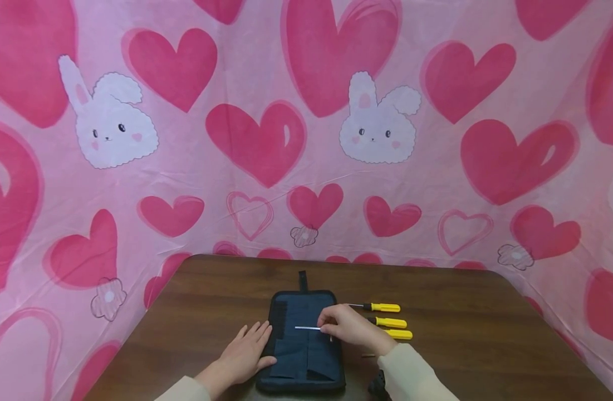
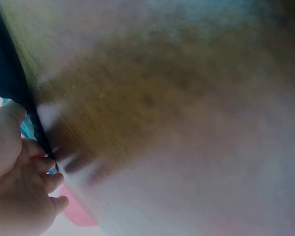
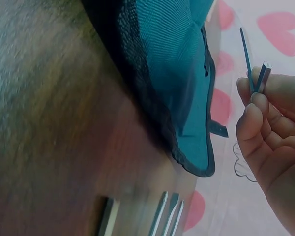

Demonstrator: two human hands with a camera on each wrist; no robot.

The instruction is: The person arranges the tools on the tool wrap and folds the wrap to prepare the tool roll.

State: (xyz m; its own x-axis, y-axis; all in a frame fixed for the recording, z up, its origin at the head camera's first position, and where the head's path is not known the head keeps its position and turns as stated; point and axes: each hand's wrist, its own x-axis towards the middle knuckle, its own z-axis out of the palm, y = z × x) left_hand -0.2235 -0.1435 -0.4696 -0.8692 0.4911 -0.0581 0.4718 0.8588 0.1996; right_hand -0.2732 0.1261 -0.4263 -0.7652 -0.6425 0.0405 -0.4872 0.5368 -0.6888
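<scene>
An opened dark-blue tool pouch (image 1: 291, 356) with black edging lies flat on the table, with a row of loops (image 1: 282, 320) on its left and pockets along its lower part. My left hand (image 1: 243, 351) rests on the pouch's left edge, fingers extended; the left wrist view shows these fingers (image 2: 51, 182) at the dark edge. Over the pouch, my right hand (image 1: 343, 323) pinches a slim metal hex key (image 1: 306, 328) between thumb and fingers, its long end pointing left. In the right wrist view the hex key (image 3: 264, 76) shows a hexagonal end sticking up from the fingertips.
Three yellow-handled screwdrivers (image 1: 388, 322) lie side by side on the brown wooden table (image 1: 461, 312), right of the pouch. A black strap (image 1: 303, 281) extends from the pouch's top. A black object (image 1: 378, 385) is beside the right sleeve. Pink heart-patterned cloth (image 1: 246, 145) hangs behind the table.
</scene>
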